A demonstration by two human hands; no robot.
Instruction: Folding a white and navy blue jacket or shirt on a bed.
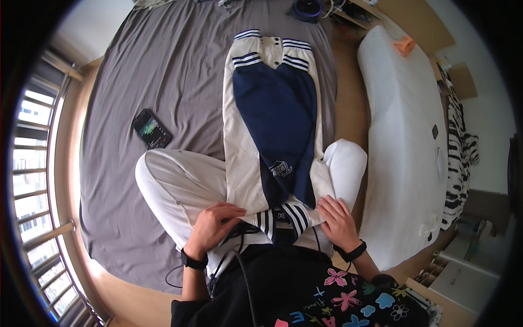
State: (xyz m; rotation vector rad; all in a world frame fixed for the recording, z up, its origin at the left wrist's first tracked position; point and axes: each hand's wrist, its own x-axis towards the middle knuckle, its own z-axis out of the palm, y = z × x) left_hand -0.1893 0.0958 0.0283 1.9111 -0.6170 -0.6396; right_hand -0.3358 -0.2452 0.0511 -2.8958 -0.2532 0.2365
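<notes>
A navy and cream varsity jacket [278,122] lies folded lengthwise, its striped hem at the far end and its striped collar [282,220] nearest me. Its navy sleeves or panels are folded inward over the cream body; which they are is unclear. Part of the jacket rests on my crossed legs. My left hand [214,227] rests on the cream cloth left of the collar, fingers bent over its edge. Flat on the cloth right of the collar lies my right hand [337,218], fingers extended. Whether either hand pinches the fabric cannot be told.
A smartphone [151,128] lies on the grey bed sheet [188,90] to the left. Black cables [241,261] run across my lap. On the right stands a long white-covered surface [402,151] with an orange object [403,46] on it. Window bars [34,171] line the far left.
</notes>
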